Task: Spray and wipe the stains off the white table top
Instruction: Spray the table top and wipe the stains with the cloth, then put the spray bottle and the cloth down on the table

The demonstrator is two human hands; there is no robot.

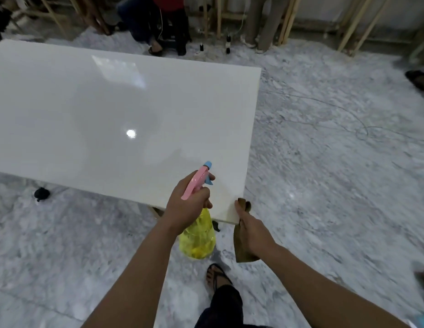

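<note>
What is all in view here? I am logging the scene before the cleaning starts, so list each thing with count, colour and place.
table top: one, glossy white, upper left to centre; no stain can be made out.
spray bottle: one, yellow body with pink and blue head, at the table's near corner, nozzle over the table.
cloth: one, brown, beside the near corner, hanging below the hand.
floor: grey-white marbled, all around.
cable: one thin, grey, on the floor to the right.
wooden frames: several, pale, along the far wall.
other people: legs only, at the far edge.
sandalled foot: one, black sandal, bottom centre.
left hand: fingers round the bottle's neck.
right hand: grips the cloth.
</note>
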